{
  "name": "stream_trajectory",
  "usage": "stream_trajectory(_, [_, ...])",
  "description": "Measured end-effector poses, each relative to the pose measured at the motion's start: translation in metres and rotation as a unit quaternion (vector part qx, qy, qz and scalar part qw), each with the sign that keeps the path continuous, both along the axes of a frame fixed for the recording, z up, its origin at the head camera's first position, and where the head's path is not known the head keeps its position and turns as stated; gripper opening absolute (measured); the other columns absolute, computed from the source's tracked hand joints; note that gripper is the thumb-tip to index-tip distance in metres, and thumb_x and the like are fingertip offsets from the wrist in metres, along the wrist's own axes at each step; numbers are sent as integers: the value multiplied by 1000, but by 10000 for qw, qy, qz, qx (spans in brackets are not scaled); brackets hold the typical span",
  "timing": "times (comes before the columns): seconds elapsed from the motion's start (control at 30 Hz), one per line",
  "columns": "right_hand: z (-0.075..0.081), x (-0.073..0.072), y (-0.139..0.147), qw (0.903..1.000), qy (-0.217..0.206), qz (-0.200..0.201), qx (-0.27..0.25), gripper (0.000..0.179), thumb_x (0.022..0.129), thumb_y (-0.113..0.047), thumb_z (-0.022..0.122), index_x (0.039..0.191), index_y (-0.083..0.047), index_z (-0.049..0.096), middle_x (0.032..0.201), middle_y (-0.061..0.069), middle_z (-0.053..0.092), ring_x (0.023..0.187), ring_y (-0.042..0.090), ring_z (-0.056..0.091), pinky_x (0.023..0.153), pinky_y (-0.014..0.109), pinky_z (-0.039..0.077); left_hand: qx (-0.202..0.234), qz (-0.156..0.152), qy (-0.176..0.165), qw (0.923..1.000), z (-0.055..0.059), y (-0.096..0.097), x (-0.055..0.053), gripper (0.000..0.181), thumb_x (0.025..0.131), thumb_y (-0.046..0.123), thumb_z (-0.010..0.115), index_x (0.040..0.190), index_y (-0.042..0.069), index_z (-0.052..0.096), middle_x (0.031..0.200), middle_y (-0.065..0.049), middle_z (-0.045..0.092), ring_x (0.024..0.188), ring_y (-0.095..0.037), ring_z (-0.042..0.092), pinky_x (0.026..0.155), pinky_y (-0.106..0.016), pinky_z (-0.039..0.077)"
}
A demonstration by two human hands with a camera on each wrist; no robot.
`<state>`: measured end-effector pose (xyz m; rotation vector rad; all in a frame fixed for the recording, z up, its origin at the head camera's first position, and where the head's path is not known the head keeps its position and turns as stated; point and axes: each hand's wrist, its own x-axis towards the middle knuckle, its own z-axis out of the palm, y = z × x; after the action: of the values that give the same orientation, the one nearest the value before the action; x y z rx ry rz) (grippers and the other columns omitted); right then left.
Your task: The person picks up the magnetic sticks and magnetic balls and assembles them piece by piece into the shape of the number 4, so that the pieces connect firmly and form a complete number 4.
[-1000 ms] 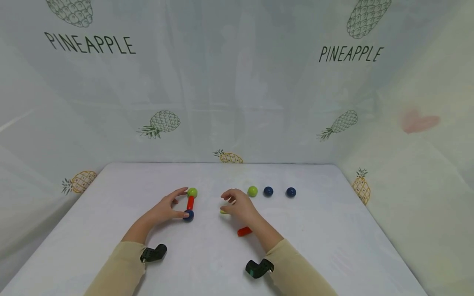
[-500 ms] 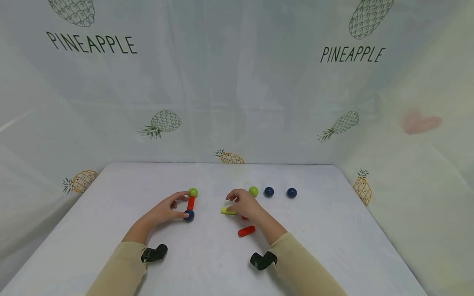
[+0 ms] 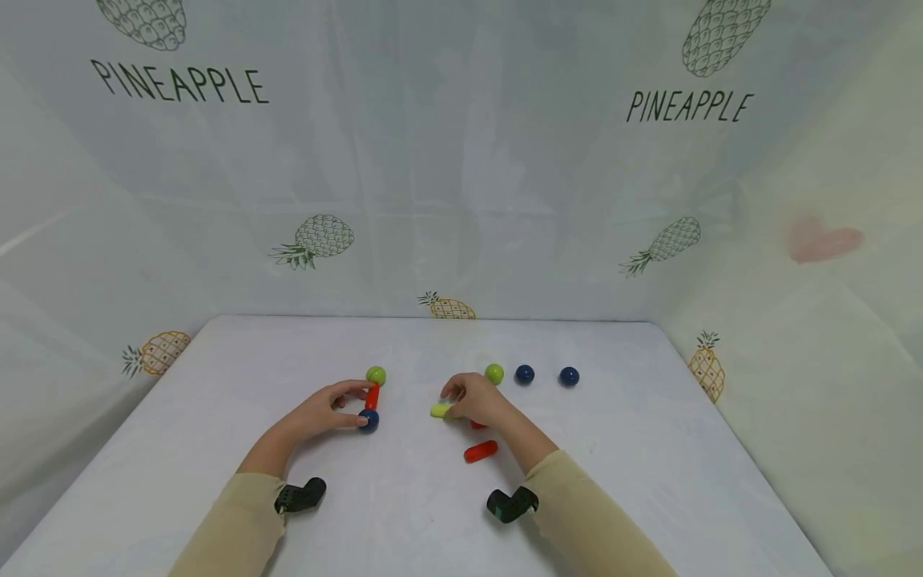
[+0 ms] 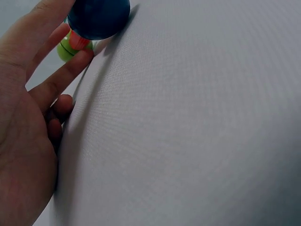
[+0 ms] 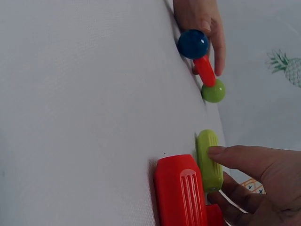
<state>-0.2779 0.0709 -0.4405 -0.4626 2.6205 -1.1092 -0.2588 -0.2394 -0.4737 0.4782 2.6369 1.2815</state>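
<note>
A blue ball point(image 3: 369, 421), a short red rod point(image 3: 372, 396) and a green ball point(image 3: 376, 375) stand joined in a line on the table. My left hand point(image 3: 317, 413) holds this piece, thumb against the blue ball and index finger by the red rod near the green ball. In the right wrist view, my right hand point(image 5: 277, 181) pinches a short yellow-green rod point(image 5: 209, 162), thumb on its ridged side and the other fingers behind. Close by lies a red rod point(image 5: 178, 188); a second red rod point(image 5: 214, 214) is partly hidden by the hand in the head view.
Beyond my right hand, a loose green ball point(image 3: 493, 373) and two blue balls, one nearer point(image 3: 524, 374) and one farther right point(image 3: 569, 376), rest in a row. The white table point(image 3: 649, 481) meets a pineapple-print curtain point(image 3: 461, 160) at its back and sides.
My right hand has shifted slightly right, uncovering more of the rods, and its fingers have come down to the yellow-green rod. My left index finger has slid from the green ball toward the red rod.
</note>
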Motion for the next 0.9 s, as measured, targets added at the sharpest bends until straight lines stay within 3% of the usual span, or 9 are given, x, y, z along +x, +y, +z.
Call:
stream_trajectory(0.37, [-4, -2, -1, 9999, -72, 115, 48, 23, 76, -5, 83, 93, -13, 70, 85, 0, 59, 79, 17, 52, 70, 29, 46, 154, -174, 33, 9997, 0, 1, 1, 58, 82, 27, 80, 134, 12, 58, 124, -9, 58, 121, -34, 46, 104, -54, 32])
stream_trajectory(0.63, [-3, -1, -3, 9998, -124, 94, 122, 21, 77, -4, 81, 92, -15, 71, 86, -1, 59, 80, 17, 53, 73, 30, 46, 170, -343, 171, 9991, 4, 3, 3, 57, 84, 23, 78, 134, 7, 57, 118, -10, 61, 119, -35, 47, 105, -58, 30])
stream_trajectory(0.9, [-3, 1, -4, 9997, -141, 99, 154, 21, 78, -3, 80, 91, -15, 70, 86, -1, 59, 81, 17, 52, 74, 30, 46, 265, -364, 30, 9990, 3, 2, 4, 57, 84, 24, 78, 134, 7, 57, 114, -8, 65, 122, -37, 46, 106, -59, 28])
